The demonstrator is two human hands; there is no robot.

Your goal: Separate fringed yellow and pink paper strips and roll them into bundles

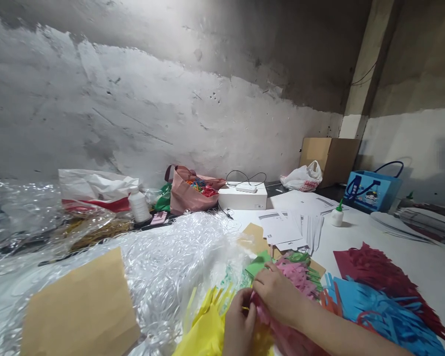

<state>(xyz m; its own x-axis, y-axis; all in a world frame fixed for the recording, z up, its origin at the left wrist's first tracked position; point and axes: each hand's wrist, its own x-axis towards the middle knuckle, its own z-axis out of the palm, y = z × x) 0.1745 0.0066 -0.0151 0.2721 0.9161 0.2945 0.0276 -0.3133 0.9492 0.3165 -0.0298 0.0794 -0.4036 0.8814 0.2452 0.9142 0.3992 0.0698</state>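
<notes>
My left hand (240, 319) and my right hand (278, 294) meet at the lower middle, fingers closed at the edge of a pink fringed paper (299, 277). A thin yellow strip shows between the fingers of my left hand. The fingertips partly hide the paper where they grip it. Left of my left hand lies a yellow fringed paper (206, 329). Behind my hands is a green paper (257, 264). To the right of my right forearm are blue fringed paper (374, 301), dark red fringed paper (385, 277) and some orange strips (333, 299).
A heap of shiny white string (170, 257) and a brown paper sheet (81, 306) cover the left side. Further back are printed sheets (282, 230), a glue bottle (337, 216), a white box (241, 198), a pink bag (189, 193), a blue bag (374, 188) and a cardboard box (330, 158).
</notes>
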